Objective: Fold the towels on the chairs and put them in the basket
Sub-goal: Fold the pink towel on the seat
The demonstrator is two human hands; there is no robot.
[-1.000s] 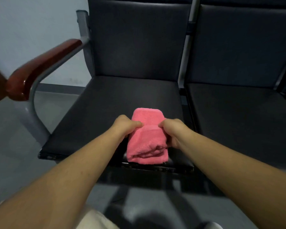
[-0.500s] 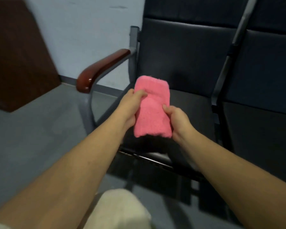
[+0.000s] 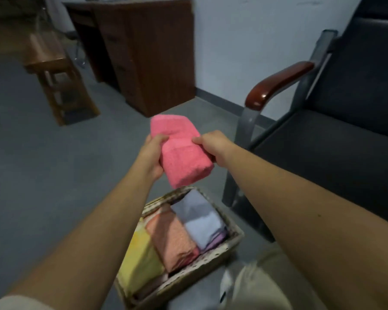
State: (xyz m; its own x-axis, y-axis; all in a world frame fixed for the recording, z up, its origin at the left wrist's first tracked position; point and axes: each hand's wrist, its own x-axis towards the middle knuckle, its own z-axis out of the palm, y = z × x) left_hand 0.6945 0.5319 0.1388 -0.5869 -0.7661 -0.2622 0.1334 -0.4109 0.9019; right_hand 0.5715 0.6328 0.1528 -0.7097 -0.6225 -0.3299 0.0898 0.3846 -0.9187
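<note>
A folded pink towel (image 3: pixel 180 153) hangs in the air between my hands. My left hand (image 3: pixel 152 156) grips its left side and my right hand (image 3: pixel 213 145) grips its right side. Below it on the floor stands a woven basket (image 3: pixel 211 261). Inside lie a folded yellow towel (image 3: pixel 141 260), an orange towel (image 3: pixel 171 239) and a pale blue towel (image 3: pixel 199 218). The pink towel is above the basket's far end, apart from it.
A dark chair (image 3: pixel 336 139) with a reddish wooden armrest (image 3: pixel 276 86) stands at the right, its seat bare. A brown wooden desk (image 3: pixel 143 52) and a wooden stool (image 3: pixel 56 72) stand at the back left. Grey floor lies to the left of the basket.
Both hands lifted the folded pink towel off the chair seat and carried it left. My view swung left and down, and the basket with towels came into sight.
</note>
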